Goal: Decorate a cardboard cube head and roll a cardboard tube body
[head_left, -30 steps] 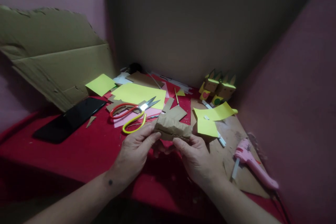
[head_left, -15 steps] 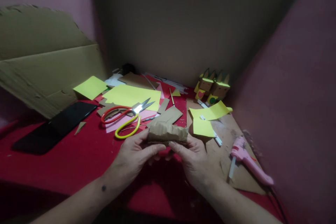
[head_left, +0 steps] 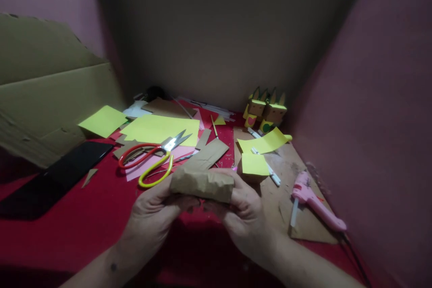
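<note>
A creased strip of brown cardboard [head_left: 202,184] is bent between my two hands, above the front of the red table. My left hand [head_left: 153,211] grips its left end, and my right hand [head_left: 241,209] grips its right end. Both thumbs are on the near side, partly hidden under the strip. Just beyond it lie flat cardboard pieces [head_left: 209,153] and a pair of scissors [head_left: 168,146] with one red and one yellow handle, blades pointing away to the right.
A pink glue gun [head_left: 313,200] rests on a cardboard sheet [head_left: 303,229] at the right, its cord trailing forward. Yellow paper [head_left: 162,128] and a black phone [head_left: 57,177] lie leftward. Small cardboard figures [head_left: 266,110] stand at the back right. A large cardboard panel [head_left: 50,94] leans at left.
Both hands have brought the cardboard strip slightly nearer and to the left, tilting it so more of its creased face shows. The whole view has shifted a little.
</note>
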`<act>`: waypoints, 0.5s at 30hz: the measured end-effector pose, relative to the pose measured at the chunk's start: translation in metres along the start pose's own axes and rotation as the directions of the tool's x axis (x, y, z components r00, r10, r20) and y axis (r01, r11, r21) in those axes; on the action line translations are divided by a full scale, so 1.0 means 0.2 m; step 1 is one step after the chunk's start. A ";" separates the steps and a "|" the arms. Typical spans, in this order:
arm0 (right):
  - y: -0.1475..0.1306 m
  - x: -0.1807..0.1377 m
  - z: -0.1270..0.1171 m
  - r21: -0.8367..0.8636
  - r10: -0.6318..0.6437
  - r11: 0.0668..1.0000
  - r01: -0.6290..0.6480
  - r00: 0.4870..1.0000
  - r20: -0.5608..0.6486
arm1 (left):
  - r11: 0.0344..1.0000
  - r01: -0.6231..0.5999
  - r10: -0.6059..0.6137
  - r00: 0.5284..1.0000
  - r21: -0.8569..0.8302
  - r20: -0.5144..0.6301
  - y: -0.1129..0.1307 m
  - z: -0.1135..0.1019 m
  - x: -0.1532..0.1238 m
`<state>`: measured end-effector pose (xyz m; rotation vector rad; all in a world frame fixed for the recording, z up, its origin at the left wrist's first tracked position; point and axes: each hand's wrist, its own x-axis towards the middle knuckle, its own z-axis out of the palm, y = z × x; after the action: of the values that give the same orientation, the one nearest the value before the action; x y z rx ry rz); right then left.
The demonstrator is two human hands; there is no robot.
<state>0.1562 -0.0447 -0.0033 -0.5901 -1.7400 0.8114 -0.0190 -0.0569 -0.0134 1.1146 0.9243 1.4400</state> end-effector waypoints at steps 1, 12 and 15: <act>0.00 0.00 0.00 -0.021 -0.045 0.999 0.045 0.999 0.006 | 1.000 -0.013 0.013 1.000 0.005 0.001 0.00 0.00 -0.01; 0.00 0.02 -0.02 -0.092 -0.024 0.996 0.024 1.000 0.006 | 0.927 -0.075 0.042 0.994 0.368 0.097 0.09 -0.11 0.02; 0.01 0.01 -0.02 -0.166 -0.041 0.985 0.049 0.998 0.051 | 0.826 -0.198 0.180 0.980 0.528 0.086 0.18 -0.15 0.04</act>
<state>0.1596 -0.0408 -0.0016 -0.6452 -1.8708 0.6558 -0.0571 -0.0544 0.0131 1.6789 1.2668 1.3458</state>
